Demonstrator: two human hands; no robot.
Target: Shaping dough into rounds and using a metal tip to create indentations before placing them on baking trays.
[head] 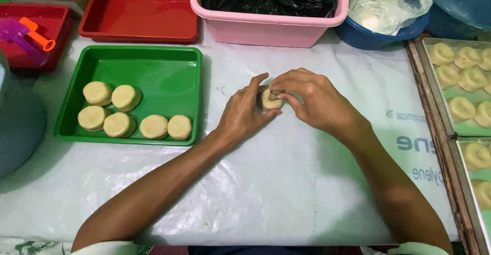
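Both my hands meet over the middle of the white plastic sheet (286, 193) on the table. My left hand (244, 113) cups a small round piece of pale dough (268, 101) from the left. My right hand (313, 100) pinches the same dough piece from the right with thumb and fingertips. The dough is mostly hidden between the fingers. To the left stands a green tray (153, 66) holding several flattened dough rounds (118, 124) in its near half.
A pink tub (266, 30) of black wrappers stands at the back, beside a red tray (138, 27) and a blue bowl (368, 38) with a plastic bag. Metal baking trays (434, 81) with shaped dough pieces line the right edge. A grey round object (20, 127) sits at the left.
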